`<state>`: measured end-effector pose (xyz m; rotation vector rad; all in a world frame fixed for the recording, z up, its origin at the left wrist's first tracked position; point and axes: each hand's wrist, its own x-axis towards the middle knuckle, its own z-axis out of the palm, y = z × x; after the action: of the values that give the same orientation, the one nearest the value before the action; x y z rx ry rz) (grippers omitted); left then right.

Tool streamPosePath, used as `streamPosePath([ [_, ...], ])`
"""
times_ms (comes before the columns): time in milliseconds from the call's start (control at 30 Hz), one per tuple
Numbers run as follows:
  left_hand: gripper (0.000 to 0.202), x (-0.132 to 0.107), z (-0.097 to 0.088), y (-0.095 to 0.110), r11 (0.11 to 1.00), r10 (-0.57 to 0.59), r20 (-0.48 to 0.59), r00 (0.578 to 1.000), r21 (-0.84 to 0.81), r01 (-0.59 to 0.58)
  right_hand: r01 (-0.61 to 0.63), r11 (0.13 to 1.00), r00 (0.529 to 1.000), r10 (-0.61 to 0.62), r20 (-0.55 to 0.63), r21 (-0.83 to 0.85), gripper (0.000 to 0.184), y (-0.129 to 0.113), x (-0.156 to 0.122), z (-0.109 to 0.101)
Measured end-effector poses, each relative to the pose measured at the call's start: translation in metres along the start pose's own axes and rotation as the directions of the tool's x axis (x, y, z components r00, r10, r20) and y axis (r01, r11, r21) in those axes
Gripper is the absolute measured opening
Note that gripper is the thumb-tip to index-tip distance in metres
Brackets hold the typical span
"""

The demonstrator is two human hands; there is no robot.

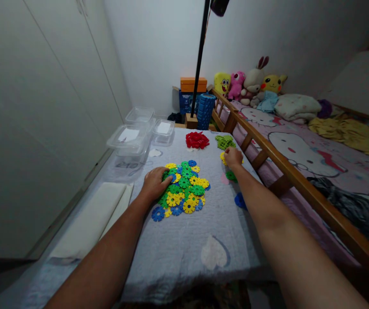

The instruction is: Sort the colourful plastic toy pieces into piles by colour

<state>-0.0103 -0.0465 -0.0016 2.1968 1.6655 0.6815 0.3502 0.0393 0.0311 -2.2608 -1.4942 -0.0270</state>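
Note:
A mixed pile of yellow, green and blue notched plastic discs point(184, 183) lies on the cloth-covered table. My left hand point(155, 182) rests on the pile's left edge, its fingers stretched out and the thumb apart, beside a blue disc. Further right, my right hand point(232, 157) is closed in a pinch over a small group of yellow discs point(222, 158); whatever its fingertips hold is hidden. Just nearer lie green discs point(231, 176), partly covered by my right forearm. Blue discs point(240, 200) sit beside that forearm, nearer still.
Red pieces point(197, 140) and light green pieces point(225, 142) form heaps at the table's far end. Clear plastic boxes point(129, 141) stand at the back left, with a folded white cloth point(91, 219) nearer me. A wooden bed rail point(268, 161) borders the right side; a black pole point(199, 60) rises behind.

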Motion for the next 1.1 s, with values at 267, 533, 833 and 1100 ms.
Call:
streamPosePath([
  [267, 0.043, 0.000, -0.002, 0.002, 1.000, -0.001, 0.007, 1.000, 0.005, 0.001, 0.087, 0.993, 0.995, -0.091, -0.044, -0.085, 0.031, 0.003, -0.009, -0.002],
  [533, 0.042, 0.000, -0.001, 0.002, 1.000, 0.000, -0.001, 1.000, 0.000, 0.000, 0.305, 0.945, 0.932, -0.271, 0.239, -0.116, 0.030, 0.011, -0.029, -0.013],
  [833, 0.042, 0.000, -0.001, 0.002, 1.000, -0.002, -0.008, 1.000, -0.005, 0.002, 0.317, 0.939, 0.915, -0.266, 0.305, -0.132, 0.030, 0.004, -0.042, -0.010],
  [1100, 0.039, 0.002, 0.001, -0.001, 1.000, 0.001, -0.019, 1.000, -0.017, -0.001, 0.447, 0.889, 0.854, -0.458, 0.249, 0.100, 0.035, -0.031, -0.063, 0.003],
])
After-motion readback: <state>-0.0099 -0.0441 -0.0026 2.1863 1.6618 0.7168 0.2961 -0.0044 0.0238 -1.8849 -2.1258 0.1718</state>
